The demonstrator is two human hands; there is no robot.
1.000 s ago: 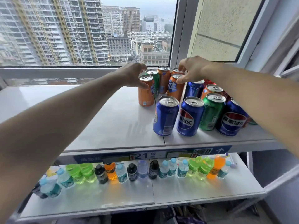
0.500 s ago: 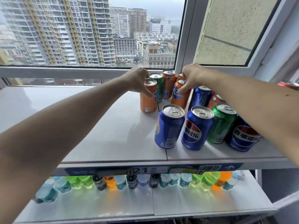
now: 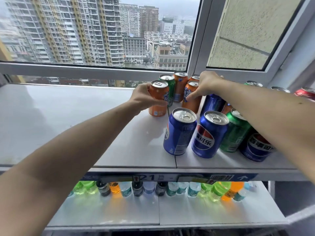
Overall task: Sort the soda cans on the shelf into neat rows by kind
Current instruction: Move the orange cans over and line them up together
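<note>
— What are the hands gripping?
— The left hand [image 3: 144, 97] is wrapping an orange can [image 3: 157, 99] on the shelf [image 3: 85, 125]; the right hand [image 3: 207, 84] is pinching another orange can [image 3: 191, 97].
— And behind them?
— The right forearm is hiding several cans; the far ones are unclear.

Red can [image 3: 306, 93] — cropped at right edge
</note>
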